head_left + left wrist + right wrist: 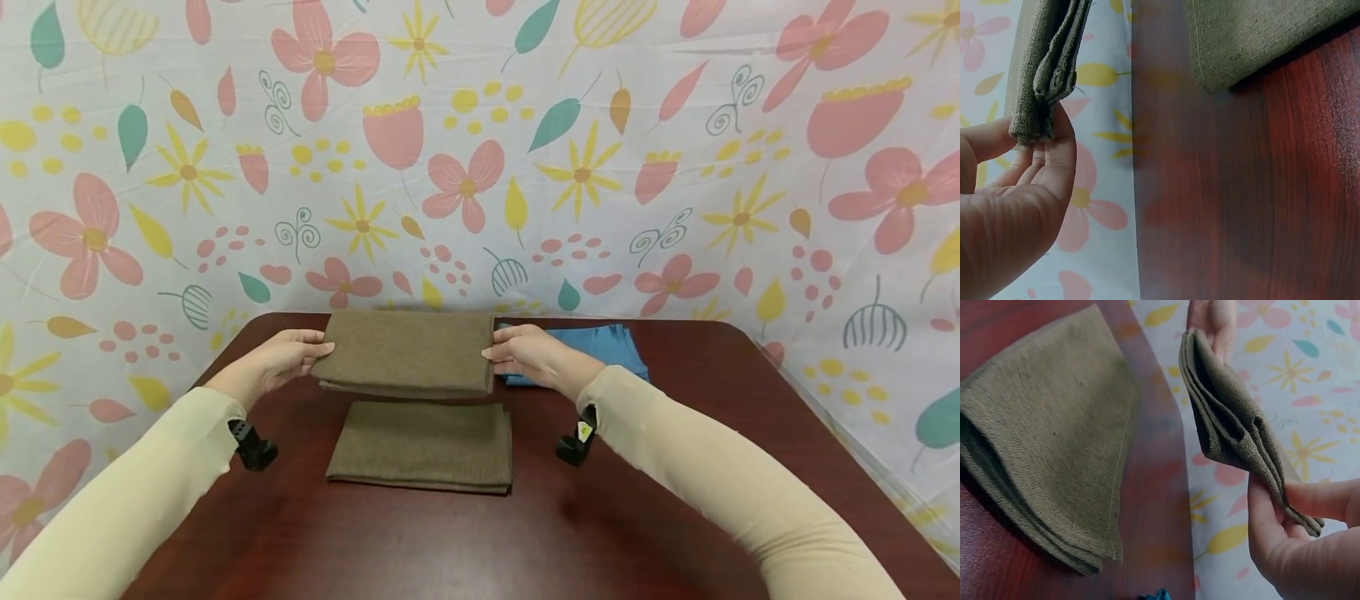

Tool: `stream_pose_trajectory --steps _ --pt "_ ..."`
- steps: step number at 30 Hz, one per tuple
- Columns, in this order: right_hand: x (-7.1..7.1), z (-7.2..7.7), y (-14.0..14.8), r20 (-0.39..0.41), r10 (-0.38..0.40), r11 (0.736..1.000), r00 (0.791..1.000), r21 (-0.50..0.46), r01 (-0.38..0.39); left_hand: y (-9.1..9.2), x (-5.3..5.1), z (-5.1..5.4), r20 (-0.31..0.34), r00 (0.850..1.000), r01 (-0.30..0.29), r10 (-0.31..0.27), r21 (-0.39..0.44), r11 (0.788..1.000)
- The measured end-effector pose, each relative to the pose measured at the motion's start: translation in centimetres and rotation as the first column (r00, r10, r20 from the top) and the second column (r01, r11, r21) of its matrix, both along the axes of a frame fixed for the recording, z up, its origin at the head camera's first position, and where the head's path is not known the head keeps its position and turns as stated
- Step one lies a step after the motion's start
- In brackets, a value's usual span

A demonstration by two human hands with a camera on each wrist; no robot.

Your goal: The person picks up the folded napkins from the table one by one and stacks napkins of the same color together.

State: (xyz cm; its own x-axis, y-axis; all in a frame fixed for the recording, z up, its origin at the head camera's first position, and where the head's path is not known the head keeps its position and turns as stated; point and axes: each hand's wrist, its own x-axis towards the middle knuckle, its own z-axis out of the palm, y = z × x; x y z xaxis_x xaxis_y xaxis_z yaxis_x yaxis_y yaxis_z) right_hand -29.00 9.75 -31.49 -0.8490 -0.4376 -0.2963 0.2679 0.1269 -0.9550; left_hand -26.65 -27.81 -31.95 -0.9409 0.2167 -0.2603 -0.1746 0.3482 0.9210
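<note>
A folded brown-olive cloth (408, 350) is held up off the table between both hands. The left hand (283, 360) pinches its left end, thumb on the near face and fingers behind; the left wrist view shows the stacked folds (1044, 75) between thumb and fingers. At the opposite end, the right hand (534, 354) pinches the cloth in the same way, and the right wrist view shows its layers (1235, 431) hanging slightly apart. Below and nearer lies a second folded brown-olive cloth (422, 446), flat on the table.
A folded blue cloth (600, 346) lies at the back right, partly behind the right hand. Everything rests on a dark red-brown wooden table (405, 542). Behind its far edge hangs a white sheet (495, 100) printed with flowers and leaves.
</note>
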Motion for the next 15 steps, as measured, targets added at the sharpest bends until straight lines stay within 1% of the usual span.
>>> stream_pose_trajectory --steps 4,7,10,15 --pt "0.8 0.1 0.3 0.003 -0.017 1.0 1.0 0.008 0.017 0.3 0.5 0.3 -0.009 1.0 0.009 -0.009 0.01 1.0" --pt "1.3 0.3 0.5 0.003 -0.02 1.0 1.0 0.006 0.02 0.5 0.8 0.6 -0.016 1.0 0.019 -0.019 0.002 1.0" --pt "1.7 0.4 0.9 -0.003 -0.004 1.0 1.0 0.007 0.004 0.8 1.0 0.9 -0.02 0.999 0.037 -0.038 -0.015 0.999" --pt "2.4 0.3 1.5 0.009 0.02 1.0 1.0 0.0 -0.02 1.2 1.6 1.1 -0.006 0.998 0.066 -0.067 -0.04 0.997"
